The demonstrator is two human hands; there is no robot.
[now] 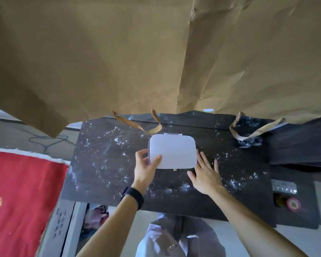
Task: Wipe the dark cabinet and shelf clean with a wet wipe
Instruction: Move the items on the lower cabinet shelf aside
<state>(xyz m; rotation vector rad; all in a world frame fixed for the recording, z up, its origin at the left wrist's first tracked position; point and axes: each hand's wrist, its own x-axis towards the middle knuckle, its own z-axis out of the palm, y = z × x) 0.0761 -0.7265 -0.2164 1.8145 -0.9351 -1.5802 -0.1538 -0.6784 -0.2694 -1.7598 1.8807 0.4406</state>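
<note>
A big sheet of brown paper (137, 52) fills the upper half of the view and hangs over the far edge of the cabinet top (107, 164), which serves as the landmark here. That top is a dark slab, long axis running left to right, dusted all over with white specks. Its near edge runs across just above the person's body; its left edge slants toward the red cloth (20, 191) lying off to the cabinet's left. To the cabinet's right, dark boards (300, 143) stack up, and lower beside the near right corner sits a small round red-and-white item (293, 204). Paper handle loops (256, 132) droop onto the far part of the top.

The white box (172, 152), probably the wipes container, stands near the middle of the cabinet top, toward the far side. It is a rounded rectangle, long axis left to right, with a small clear tab on its far edge. Bare, speckled surface lies open on both sides of it and in front.

The left hand (146, 168), with a black band (132, 198) on the wrist, grips the box's near left corner, thumb on the lid. The right hand (205, 173) lies flat and spread on the top, fingers touching the box's right side, holding nothing.
</note>
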